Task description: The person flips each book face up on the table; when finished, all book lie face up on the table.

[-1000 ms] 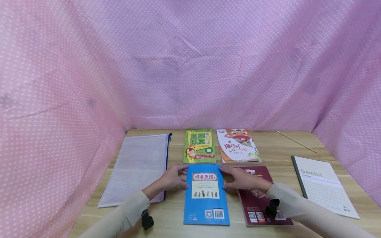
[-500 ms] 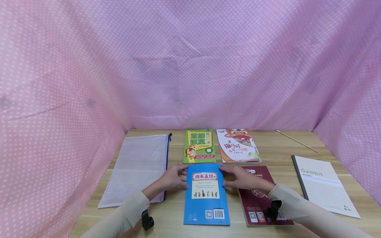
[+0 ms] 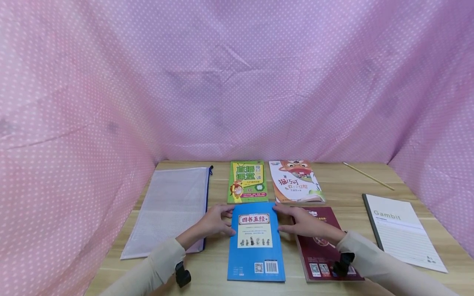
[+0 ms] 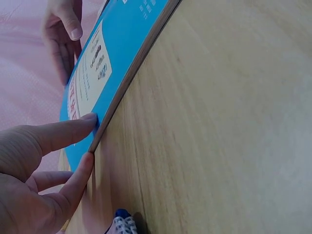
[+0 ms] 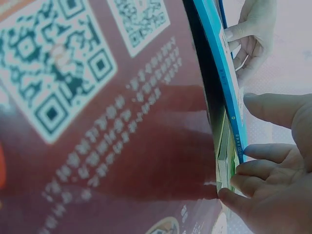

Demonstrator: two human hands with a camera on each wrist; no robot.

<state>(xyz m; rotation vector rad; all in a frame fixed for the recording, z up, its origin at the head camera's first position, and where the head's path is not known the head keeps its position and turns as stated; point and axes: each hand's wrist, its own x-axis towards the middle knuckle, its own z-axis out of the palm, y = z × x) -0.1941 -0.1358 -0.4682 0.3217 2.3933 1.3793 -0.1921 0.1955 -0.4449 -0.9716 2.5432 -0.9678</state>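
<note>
A blue paperback book [image 3: 255,255] lies in front of the person, its barcode side up. At its left edge is my left hand [image 3: 212,221]; the left wrist view shows the thumb [image 4: 73,131] on the cover and a fingertip against the page edge. My right hand [image 3: 305,224] holds the opposite side near the far corner, thumb above and fingers along the spine [image 5: 236,131]. Both hands grip the far half of the book. A maroon book [image 3: 312,253] lies beneath the right wrist, partly hidden by it.
Behind the blue book lie a green book [image 3: 248,183] and a white picture-covered book [image 3: 296,183]. On the left is a white mesh zip pouch [image 3: 170,209]. A Gambit notebook [image 3: 407,238] and a pencil [image 3: 368,176] lie on the right. Pink dotted cloth [image 3: 237,102] surrounds the wooden table.
The blue book's far edge shows slightly higher in the head view, now overlapping the green book's near edge. Both hands keep their places at its sides.
</note>
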